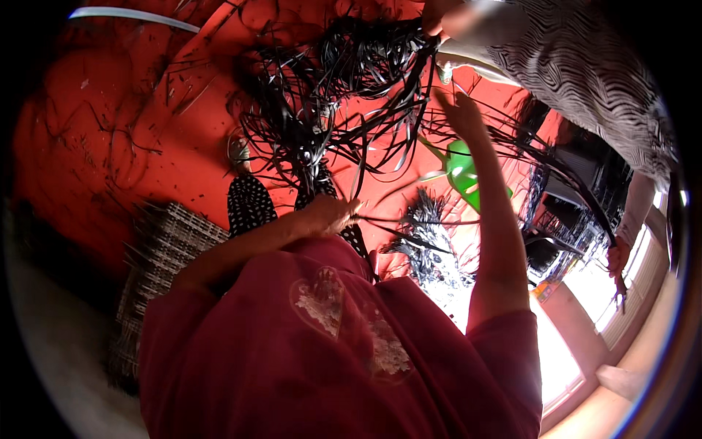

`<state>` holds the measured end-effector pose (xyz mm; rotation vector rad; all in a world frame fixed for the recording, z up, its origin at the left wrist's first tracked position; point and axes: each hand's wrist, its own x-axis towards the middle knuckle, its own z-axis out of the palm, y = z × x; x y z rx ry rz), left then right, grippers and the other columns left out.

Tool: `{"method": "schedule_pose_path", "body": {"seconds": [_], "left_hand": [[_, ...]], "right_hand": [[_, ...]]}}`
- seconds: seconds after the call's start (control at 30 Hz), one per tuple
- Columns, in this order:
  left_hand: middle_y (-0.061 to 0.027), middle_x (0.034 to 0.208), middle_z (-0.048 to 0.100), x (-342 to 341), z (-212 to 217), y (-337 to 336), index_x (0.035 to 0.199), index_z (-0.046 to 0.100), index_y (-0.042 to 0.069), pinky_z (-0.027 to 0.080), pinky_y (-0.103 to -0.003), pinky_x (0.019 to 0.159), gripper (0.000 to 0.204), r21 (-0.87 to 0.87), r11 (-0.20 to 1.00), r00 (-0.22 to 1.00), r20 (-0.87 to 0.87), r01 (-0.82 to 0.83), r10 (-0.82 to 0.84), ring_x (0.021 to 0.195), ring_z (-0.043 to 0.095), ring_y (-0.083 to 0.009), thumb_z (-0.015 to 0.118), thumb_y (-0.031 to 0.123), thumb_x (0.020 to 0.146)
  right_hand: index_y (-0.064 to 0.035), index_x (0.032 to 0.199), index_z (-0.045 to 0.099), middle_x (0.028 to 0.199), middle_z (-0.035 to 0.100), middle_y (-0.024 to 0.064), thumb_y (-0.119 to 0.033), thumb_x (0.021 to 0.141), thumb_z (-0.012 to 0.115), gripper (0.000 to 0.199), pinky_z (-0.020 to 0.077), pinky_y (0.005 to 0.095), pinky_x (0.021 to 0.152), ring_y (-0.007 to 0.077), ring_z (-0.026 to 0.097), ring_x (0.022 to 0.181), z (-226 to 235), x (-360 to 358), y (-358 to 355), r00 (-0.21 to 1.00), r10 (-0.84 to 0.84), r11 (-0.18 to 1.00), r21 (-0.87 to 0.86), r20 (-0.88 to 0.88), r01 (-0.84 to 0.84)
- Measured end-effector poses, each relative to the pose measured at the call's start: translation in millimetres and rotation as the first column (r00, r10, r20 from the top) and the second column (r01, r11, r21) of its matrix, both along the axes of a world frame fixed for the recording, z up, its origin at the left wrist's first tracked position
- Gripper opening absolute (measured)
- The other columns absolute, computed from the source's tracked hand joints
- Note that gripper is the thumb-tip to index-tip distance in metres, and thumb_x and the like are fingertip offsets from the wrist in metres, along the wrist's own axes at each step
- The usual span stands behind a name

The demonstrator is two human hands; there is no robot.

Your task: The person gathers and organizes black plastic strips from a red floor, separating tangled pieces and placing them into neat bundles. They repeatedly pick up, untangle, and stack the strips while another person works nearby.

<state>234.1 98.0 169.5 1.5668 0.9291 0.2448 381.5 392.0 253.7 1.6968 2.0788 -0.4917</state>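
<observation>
A large tangle of thin, flat black strips [351, 55] hangs and spreads in front of me, reaching down over my legs. My left hand [333, 214] is closed near my lap, with a few black strips running out from it to the right. Further forward, my right hand [462, 117] is stretched out beside the tangle's right edge, its thumb and fingers apart; no strip shows clearly in it. Another person's hand [434, 20] grips the bunch at the top, and that person's other hand [620, 256] holds a long bundle of black strips at the far right.
Scattered strip scraps lie on the red floor covering [80, 110]. A woven mat-like piece [172, 245] is at my left. Beyond my right forearm are a green plastic object [462, 174] and a pile of cut strips [431, 234]. A person in a patterned garment [585, 80] is at upper right.
</observation>
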Motion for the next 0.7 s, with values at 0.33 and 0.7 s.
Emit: {"method": "schedule_pose_path", "body": {"seconds": [0.33,0.7], "left_hand": [[-0.0177,0.130,0.036,-21,-34,-55,0.136,0.024,0.016,0.022,-0.055,0.097,0.070,0.018,1.000,0.983,-0.184,-0.017,0.021,0.122,0.028,-0.0375,0.059,0.030,0.077],[-0.0210,0.111,0.049,-198,-58,-173,0.109,0.052,0.004,0.045,-0.040,0.077,0.030,0.285,0.649,0.550,-0.358,-0.705,0.755,0.093,0.054,-0.0339,0.053,0.018,0.082]], "right_hand": [[-0.0027,0.100,0.053,0.090,0.057,0.0085,-0.022,0.079,0.062,0.030,0.0466,0.0305,0.069,0.0153,0.055,0.074,45,-127,36,0.023,-0.728,0.677,-0.724,-0.685,-0.134],[-0.0023,0.098,0.053,0.057,0.047,0.0019,-0.034,0.092,0.039,0.035,0.0300,0.0223,0.039,0.0064,0.033,0.039,160,-82,-43,0.009,-0.621,0.781,-0.618,-0.784,0.086]]}}
